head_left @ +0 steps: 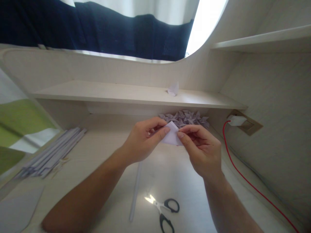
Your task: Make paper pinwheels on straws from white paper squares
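So, two hands on one folded paper: the left hand [147, 140] and the right hand [204, 149] each pinch a side of the paper [172, 135] between thumb and fingers. Behind it there's one heap of folded pieces [189, 117], too jumbled to count. One pair of scissors [158, 204] and one thin stick [135, 195] lie nearer, one bundle of sticks [54, 150] sits left, and one paper shape [173, 89] stands on the shelf [116, 91].
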Motion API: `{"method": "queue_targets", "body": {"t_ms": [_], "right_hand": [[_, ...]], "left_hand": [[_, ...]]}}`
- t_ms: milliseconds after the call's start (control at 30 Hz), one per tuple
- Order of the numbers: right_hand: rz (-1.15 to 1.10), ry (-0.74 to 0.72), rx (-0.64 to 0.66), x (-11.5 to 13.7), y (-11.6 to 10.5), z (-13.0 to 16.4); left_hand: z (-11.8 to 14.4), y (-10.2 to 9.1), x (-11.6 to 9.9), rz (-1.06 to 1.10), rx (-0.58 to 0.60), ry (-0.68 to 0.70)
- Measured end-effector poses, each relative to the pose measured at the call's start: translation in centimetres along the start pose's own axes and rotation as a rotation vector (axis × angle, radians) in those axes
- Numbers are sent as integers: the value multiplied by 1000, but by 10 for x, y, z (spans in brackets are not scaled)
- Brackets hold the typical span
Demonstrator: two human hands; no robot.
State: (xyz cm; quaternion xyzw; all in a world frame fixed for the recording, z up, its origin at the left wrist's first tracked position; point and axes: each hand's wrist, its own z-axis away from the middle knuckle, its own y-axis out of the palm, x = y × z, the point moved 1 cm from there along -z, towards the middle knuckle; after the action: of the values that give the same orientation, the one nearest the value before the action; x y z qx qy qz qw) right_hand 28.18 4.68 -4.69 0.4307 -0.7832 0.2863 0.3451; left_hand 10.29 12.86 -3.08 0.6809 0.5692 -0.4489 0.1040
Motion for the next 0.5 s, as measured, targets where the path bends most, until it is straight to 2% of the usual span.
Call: {"method": "queue_targets", "body": {"t_ms": [200,500], "right_hand": [[56,-57,38,4,-2,1],[40,-77,0,7,1,3]], "left_hand": [[2,1,0,-57,-1,27],[2,5,-1,-25,-62,103]]}}
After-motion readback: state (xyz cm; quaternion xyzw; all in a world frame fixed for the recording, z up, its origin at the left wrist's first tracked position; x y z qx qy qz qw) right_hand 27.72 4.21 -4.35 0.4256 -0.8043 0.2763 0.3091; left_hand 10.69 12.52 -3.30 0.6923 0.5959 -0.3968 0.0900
